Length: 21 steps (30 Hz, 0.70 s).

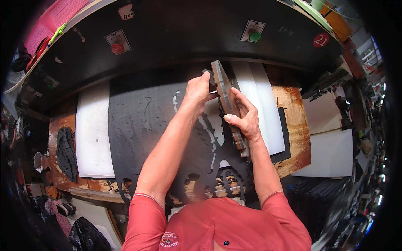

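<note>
A long, narrow cutting die (228, 104) with a grey and brown edge stands tilted on its side above a black sheet (138, 129). My right hand (246, 117) grips it from the right, thumb and fingers spread along its edge. On the other side, my left hand (197, 90) is closed at the die's upper part, with a small dark piece showing by its thumb. Whether that piece is loose or part of the die, I cannot tell. The black sheet has cut outlines and wavy holes, and its lower end hangs in ragged strips past the board's front edge.
White pads (94, 134) lie under the sheet on a worn wooden board (299, 125). A pile of black cut pieces (66, 152) rests at the left. Across the back runs a dark machine beam with a red button (117, 48) and a green button (254, 37).
</note>
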### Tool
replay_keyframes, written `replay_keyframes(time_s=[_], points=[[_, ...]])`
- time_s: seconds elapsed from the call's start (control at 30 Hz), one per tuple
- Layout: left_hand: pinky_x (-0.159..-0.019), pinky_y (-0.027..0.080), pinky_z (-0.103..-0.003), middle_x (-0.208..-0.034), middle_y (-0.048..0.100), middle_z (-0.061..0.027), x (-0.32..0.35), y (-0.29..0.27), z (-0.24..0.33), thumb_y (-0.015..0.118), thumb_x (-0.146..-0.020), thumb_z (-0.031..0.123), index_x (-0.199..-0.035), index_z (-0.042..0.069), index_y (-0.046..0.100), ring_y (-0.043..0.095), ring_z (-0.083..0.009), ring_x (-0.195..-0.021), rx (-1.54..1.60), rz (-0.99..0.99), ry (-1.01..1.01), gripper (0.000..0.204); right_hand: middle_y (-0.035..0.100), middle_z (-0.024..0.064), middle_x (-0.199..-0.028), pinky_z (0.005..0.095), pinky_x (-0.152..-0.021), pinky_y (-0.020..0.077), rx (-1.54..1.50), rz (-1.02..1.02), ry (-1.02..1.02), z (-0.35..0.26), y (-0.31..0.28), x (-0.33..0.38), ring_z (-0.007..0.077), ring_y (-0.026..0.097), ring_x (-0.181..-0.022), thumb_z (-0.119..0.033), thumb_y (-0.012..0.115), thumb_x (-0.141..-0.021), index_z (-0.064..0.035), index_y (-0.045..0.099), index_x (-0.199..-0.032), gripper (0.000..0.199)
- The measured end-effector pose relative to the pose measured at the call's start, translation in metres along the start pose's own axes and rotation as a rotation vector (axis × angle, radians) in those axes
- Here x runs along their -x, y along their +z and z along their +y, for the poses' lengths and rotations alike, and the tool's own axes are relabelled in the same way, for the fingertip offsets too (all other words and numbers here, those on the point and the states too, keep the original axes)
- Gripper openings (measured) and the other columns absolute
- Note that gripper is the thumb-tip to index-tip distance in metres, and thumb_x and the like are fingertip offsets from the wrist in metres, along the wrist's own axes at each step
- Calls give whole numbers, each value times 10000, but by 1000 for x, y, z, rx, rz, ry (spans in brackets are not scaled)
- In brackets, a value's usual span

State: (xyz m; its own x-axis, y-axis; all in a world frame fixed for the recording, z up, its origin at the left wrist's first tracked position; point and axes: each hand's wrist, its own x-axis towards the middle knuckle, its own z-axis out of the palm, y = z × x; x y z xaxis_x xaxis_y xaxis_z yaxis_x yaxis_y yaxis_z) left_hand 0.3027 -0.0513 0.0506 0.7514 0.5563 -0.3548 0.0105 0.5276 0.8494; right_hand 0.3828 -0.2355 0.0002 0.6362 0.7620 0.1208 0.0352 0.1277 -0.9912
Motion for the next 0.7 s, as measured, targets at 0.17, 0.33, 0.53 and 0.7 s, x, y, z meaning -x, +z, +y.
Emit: replay_keyframes(time_s=[0.17, 0.33, 0.53, 0.7], points=[[-913, 592, -465, -1162, 732, -145, -3, -1, -13, 476, -1164, 317, -1182, -25, 704, 710, -251, -1035, 17, 63, 32, 411, 610, 178, -1468, 380, -1186, 433, 82, 37, -87, -6, 3, 5, 269, 584, -1372, -228, 935, -704, 59, 516, -1548, 985], [-711, 625, -383, -1081, 716, -172, -16, -25, -29, 491, -1165, 292, -1169, -66, 671, 695, -250, -816, 134, 186, -86, 401, 585, 184, -1488, 379, -1191, 435, -65, 73, -169, -21, 0, 18, 264, 582, -1373, -183, 932, -708, 85, 417, -1598, 1063], [-717, 674, -441, -1074, 717, -255, -16, -49, -46, 454, -1174, 287, -1228, -99, 619, 767, -340, -836, 352, 275, -22, 422, 581, 160, -1494, 403, -1173, 466, -62, 288, -185, -39, -24, 50, 279, 594, -1346, -246, 899, -658, 54, 423, -1621, 1116], [-847, 674, -444, -1196, 685, -289, -6, -68, -44, 480, -1175, 300, -1330, -138, 567, 745, -340, -980, 284, 232, 27, 473, 565, 189, -1528, 455, -1228, 425, 142, 344, -178, -69, -69, 66, 316, 558, -1417, -269, 877, -670, -17, 498, -1600, 1035]])
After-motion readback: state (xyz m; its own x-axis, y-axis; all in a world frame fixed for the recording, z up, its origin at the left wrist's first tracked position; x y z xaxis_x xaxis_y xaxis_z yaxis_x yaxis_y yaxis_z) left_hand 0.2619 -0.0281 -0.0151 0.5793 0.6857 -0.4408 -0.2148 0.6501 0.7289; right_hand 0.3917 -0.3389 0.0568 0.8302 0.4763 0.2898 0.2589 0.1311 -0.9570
